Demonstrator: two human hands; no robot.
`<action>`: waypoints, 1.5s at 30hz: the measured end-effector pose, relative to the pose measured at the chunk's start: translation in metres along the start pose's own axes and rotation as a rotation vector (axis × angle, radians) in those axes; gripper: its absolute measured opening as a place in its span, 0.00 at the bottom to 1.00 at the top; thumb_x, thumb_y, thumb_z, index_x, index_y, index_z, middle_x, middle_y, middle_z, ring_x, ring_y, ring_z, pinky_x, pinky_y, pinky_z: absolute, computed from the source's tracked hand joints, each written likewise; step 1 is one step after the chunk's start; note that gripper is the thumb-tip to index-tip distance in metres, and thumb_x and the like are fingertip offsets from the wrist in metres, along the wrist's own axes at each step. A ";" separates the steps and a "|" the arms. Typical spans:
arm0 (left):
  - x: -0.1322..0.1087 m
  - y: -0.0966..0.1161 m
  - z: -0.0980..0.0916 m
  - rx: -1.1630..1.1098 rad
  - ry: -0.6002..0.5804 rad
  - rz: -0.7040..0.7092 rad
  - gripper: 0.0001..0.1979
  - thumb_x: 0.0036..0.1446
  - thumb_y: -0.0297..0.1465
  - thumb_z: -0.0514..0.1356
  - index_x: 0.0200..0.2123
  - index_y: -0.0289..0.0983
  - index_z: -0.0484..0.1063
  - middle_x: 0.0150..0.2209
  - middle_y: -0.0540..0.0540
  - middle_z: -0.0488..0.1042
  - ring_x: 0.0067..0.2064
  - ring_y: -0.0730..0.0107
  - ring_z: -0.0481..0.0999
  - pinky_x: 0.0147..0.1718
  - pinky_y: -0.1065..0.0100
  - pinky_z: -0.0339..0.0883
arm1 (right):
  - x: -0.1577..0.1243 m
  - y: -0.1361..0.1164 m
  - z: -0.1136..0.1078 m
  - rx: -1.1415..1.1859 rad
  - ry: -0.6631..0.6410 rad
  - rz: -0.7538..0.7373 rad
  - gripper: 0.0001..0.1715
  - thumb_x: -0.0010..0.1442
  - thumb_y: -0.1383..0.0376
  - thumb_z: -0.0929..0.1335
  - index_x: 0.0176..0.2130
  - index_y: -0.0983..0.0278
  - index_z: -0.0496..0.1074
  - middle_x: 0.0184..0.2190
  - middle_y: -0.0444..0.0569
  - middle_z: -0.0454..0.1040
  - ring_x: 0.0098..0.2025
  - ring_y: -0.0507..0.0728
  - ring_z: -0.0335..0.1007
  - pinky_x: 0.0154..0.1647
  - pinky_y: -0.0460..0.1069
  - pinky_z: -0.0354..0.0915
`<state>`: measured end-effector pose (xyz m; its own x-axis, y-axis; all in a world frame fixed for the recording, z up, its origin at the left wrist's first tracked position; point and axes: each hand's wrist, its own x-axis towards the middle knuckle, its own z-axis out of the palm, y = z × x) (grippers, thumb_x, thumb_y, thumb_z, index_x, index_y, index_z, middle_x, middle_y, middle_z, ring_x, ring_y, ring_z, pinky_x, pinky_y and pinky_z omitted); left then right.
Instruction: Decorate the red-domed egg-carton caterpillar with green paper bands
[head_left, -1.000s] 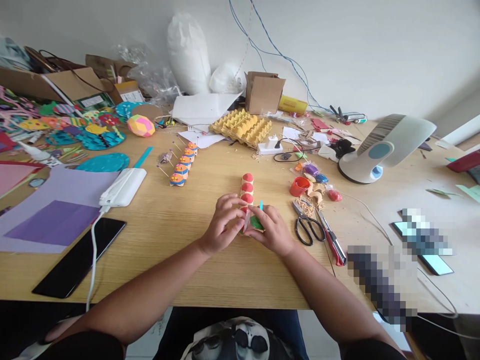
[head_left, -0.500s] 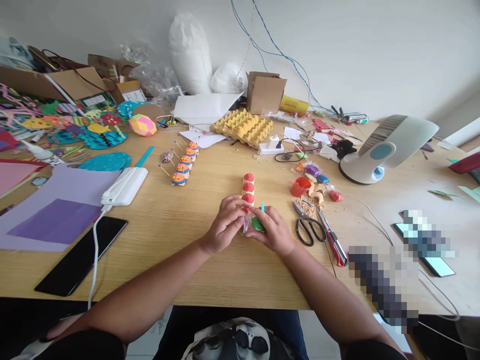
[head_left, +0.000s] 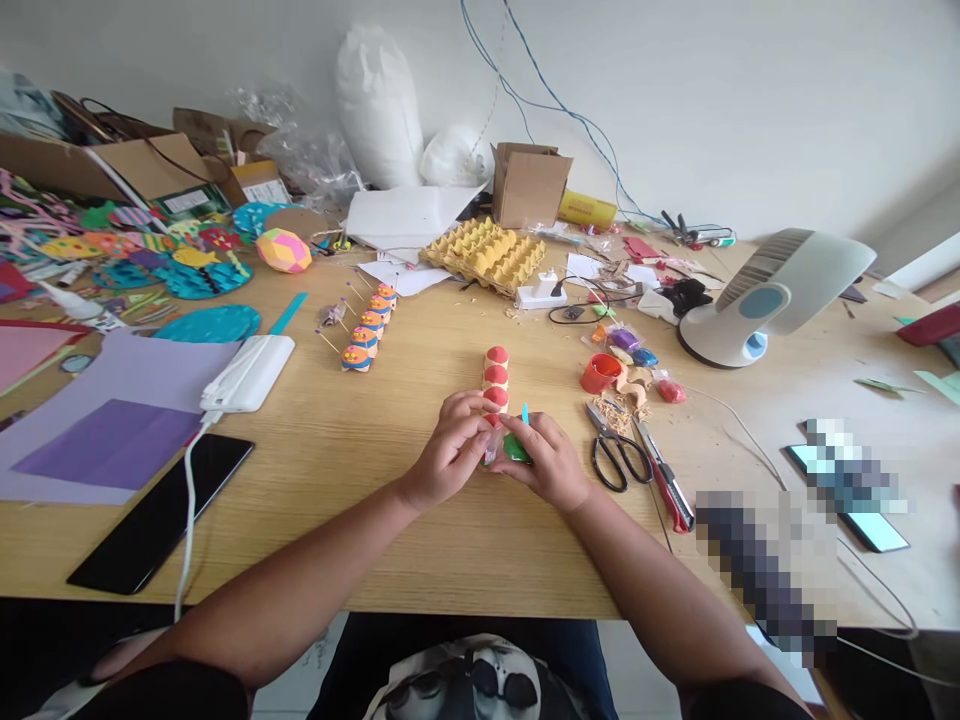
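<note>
My right hand (head_left: 553, 462) is closed round a lump of green modelling clay (head_left: 517, 448), with a thin light-blue tool (head_left: 526, 413) sticking up by its fingers. My left hand (head_left: 450, 448) pinches the clear plastic wrapper (head_left: 493, 446) beside the clay. Just beyond my fingers lies a row of egg-carton cups (head_left: 496, 375) with red domed tops; its near end is hidden by my hands. Further left stands a painted egg-carton strip (head_left: 370, 328) in orange and blue, with pins stuck out of its side.
Scissors (head_left: 619, 448) and a red utility knife (head_left: 666, 475) lie right of my hands, near a red cup (head_left: 601, 373) and clay packets. A white fan (head_left: 772, 300) stands further right. Left are a black phone (head_left: 161, 515) and white power bank (head_left: 249, 374); a yellow egg tray (head_left: 486, 255) sits behind.
Hardly anything differs. Both hands stay in place over the green clay, with only slight finger movement, and the view has shifted a touch.
</note>
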<state>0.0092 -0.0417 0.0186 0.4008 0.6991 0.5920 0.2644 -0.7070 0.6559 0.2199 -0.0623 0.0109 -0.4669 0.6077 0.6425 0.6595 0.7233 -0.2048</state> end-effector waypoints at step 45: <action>-0.001 0.008 0.001 0.230 0.170 0.072 0.04 0.63 0.31 0.63 0.34 0.42 0.77 0.51 0.43 0.74 0.62 0.54 0.63 0.63 0.45 0.60 | 0.000 -0.020 -0.013 -0.350 0.331 -0.051 0.09 0.60 0.56 0.75 0.34 0.56 0.73 0.33 0.48 0.67 0.42 0.61 0.64 0.47 0.59 0.59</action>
<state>0.0119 -0.0479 0.0225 0.2782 0.6403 0.7160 0.4400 -0.7475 0.4976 0.2146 -0.0809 0.0251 -0.3284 0.3961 0.8575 0.8260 0.5607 0.0574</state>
